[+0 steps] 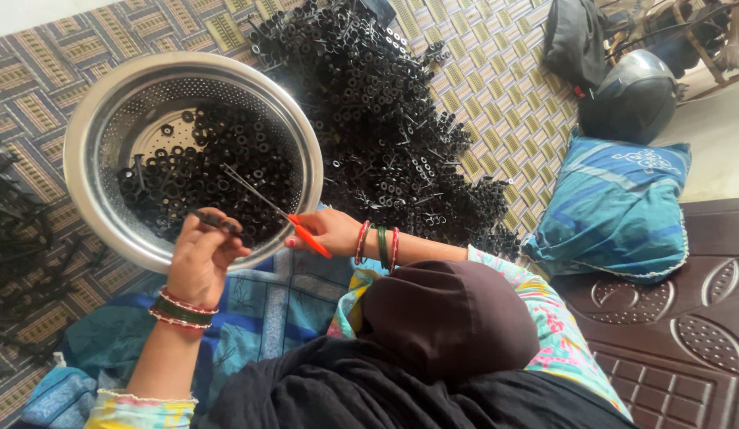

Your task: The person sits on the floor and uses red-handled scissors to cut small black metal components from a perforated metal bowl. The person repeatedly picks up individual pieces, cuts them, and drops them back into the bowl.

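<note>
My left hand [201, 256] pinches a small black plastic piece [218, 222] over the near rim of a steel perforated bowl [77, 139]. My right hand [328, 230] grips scissors [262, 197] by their red handles; the thin blades point up-left over the bowl. The bowl holds several small black ring-shaped parts [203, 171]. Both wrists carry red and green bangles. A dark head covering [449, 318] fills the bottom centre of the view.
A big heap of black plastic tube pieces [385, 119] lies on the woven patterned mat [504, 79] to the right of the bowl. More black scraps [20, 238] lie at the left. A blue pillow [616, 206], a grey helmet [633, 95] and a brown carved panel [687, 318] stand at the right.
</note>
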